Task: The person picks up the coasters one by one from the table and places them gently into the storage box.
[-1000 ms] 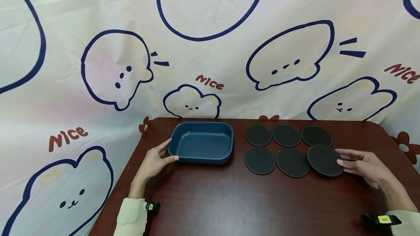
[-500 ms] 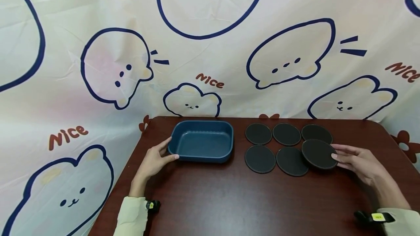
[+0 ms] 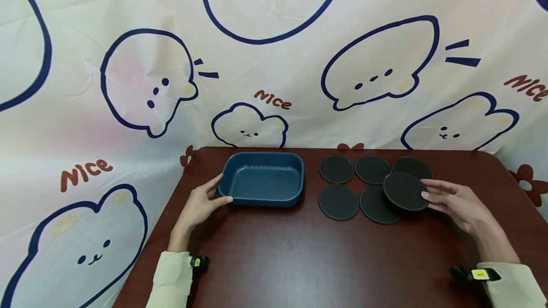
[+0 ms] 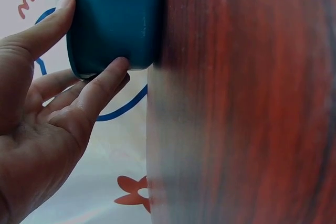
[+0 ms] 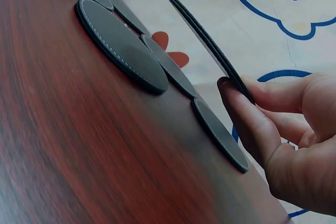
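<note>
My left hand [image 3: 199, 206] grips the near left corner of a deep blue rectangular dish [image 3: 261, 201], thumb at the front and fingers along the left side. The dish stands on the table, and nothing lies inside it. Pinched at its right edge by my right hand [image 3: 455, 203] is a round black coaster [image 3: 404, 191], raised off the table. In the right wrist view this coaster [image 5: 210, 45] appears nearly edge-on, apart from those beneath. It partly covers a front-row coaster [image 3: 376, 207] and the back right coaster [image 3: 413, 166] in the head view.
More black coasters lie flat right of the dish: a front left coaster [image 3: 338, 202], a back left coaster [image 3: 336, 169] and a back middle coaster [image 3: 372, 169]. The dark brown table [image 3: 299, 260] ends at a cartoon-printed curtain [image 3: 265, 70].
My right hand has lifted the coaster from the right end of the front row and carried it left over its neighbour. My left hand and the dish have stayed put.
</note>
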Motion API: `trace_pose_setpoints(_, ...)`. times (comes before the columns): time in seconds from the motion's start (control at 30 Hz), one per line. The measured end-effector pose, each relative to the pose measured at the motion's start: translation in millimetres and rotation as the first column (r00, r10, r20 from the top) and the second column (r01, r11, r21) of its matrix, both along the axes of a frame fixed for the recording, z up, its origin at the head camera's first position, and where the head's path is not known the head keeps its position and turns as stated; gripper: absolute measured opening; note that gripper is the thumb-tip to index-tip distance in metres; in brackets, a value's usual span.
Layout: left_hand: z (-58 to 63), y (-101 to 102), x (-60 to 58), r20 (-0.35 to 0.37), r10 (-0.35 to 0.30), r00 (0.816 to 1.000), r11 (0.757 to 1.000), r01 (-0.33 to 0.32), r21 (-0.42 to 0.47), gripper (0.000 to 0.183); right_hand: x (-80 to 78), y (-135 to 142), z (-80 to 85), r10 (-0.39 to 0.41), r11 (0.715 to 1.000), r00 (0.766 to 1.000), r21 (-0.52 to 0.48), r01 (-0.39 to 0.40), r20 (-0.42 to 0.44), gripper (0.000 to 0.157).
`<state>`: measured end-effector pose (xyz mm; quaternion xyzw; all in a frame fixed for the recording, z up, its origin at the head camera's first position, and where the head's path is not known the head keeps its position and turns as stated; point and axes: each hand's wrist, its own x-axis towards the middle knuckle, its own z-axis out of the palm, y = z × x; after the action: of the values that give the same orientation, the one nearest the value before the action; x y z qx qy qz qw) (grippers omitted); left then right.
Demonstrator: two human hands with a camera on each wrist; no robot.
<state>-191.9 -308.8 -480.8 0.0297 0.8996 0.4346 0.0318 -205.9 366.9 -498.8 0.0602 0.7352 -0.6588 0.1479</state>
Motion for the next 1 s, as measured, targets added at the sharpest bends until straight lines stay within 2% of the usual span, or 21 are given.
trace_pose_setpoints(0.33, 5.0, 0, -0.7, -0.007, -0.008, 1.000, 1.000, 0.007, -0.009, 0.085, -2.5, -15, 4.8, -0.009, 0.989, 1.000, -0.150, 0.007, -0.013, 0.037)
trace_pose_setpoints(0.83, 4.5, 0, -0.8, 0.004, -0.007, 1.000, 1.000, 0.007, -0.022, 0.086, -13.1, -44, 13.6, 0.010, 0.980, 1.000, -0.196, -0.010, -0.001, 0.035)
trace_pose_setpoints(1.0, 4.1, 1, -0.3, 0.008, -0.002, 1.000, 1.000, 0.002, -0.019, 0.085, -18.4, -54, 13.2, 0.022, 0.984, 1.000, -0.178, -0.024, -0.010, 0.040)
